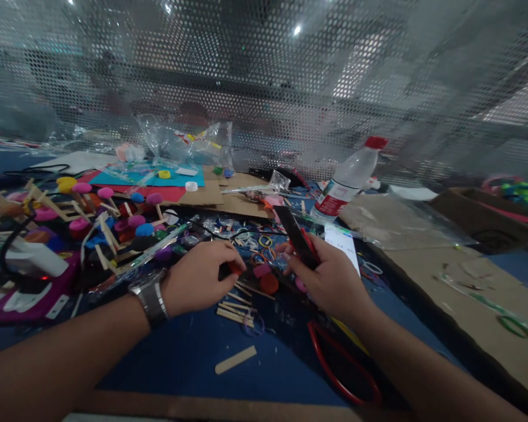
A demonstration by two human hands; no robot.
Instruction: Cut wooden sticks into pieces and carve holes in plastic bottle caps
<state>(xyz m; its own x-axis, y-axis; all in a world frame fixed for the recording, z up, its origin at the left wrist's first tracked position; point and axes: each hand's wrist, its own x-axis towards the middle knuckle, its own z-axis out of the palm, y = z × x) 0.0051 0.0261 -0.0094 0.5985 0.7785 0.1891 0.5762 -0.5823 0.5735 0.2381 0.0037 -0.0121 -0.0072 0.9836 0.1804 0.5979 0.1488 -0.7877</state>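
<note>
My left hand (199,277), with a metal watch (150,300) on its wrist, is closed in a pinch on a small red bottle cap (235,268) over the blue table. My right hand (325,275) is wrapped round a dark tool with red handles (298,236), pointing up and to the left. Between the hands lie a pink cap (261,270), a red cap (268,283), coloured rubber bands (264,241) and wooden sticks (235,312). A single wooden stick (235,359) lies nearer to me.
Stick-and-cap models (110,217) crowd the left side. A plastic bottle with a red cap (349,179) stands behind my right hand. A phone (343,243) lies by it. Cardboard sheets (462,293) cover the right. Red scissors handles (341,369) lie under my right forearm. A perforated metal screen (264,70) closes the back.
</note>
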